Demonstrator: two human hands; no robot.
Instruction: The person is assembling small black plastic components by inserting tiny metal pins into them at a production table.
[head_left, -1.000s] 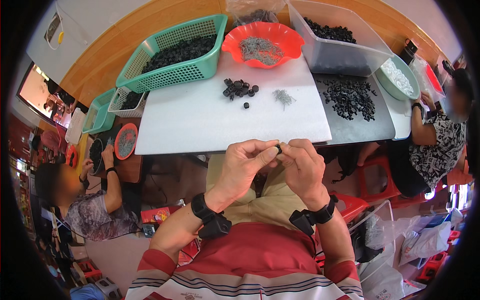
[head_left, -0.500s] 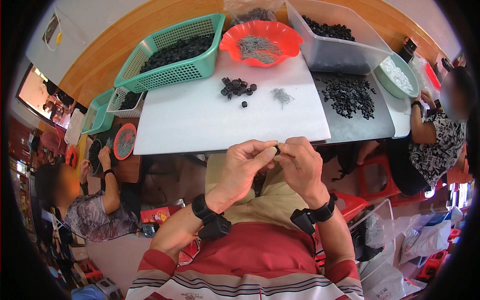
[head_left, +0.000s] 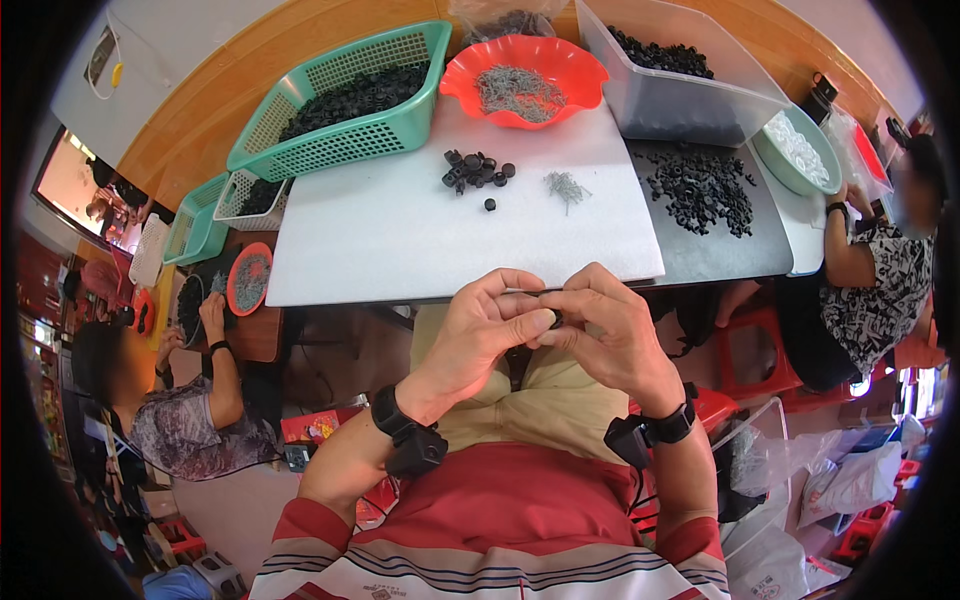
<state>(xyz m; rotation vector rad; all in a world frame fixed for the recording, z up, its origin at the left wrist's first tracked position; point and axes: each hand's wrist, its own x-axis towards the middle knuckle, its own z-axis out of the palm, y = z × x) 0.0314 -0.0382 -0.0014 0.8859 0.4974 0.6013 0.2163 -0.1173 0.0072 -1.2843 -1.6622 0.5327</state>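
Near the table's near edge, above the lap, the left hand [head_left: 480, 335] and right hand [head_left: 615, 335] pinch together one small black ring [head_left: 555, 320], probably light, stiff and slippery, best gripped by its rim.

From my remote seat, the head view came through bright and evenly lit, with soft, diffuse light from above. The flat white rectangular board [head_left: 420, 225] on the table reflected it almost to washout, though without hard glare. Shadows were faint: only thin dark edges under the scalloped red plastic bowl [head_left: 527, 108] and the green slotted plastic basket [head_left: 330, 145]. The fisheye bent the table's wooden edge into a curve, and a black vignette closed off the corners. I saw the centre sharp, my left hand [head_left: 480, 340] and right hand [head_left: 615, 335] crisp; detail softened and smeared toward the rim, where the people's faces were blurred.
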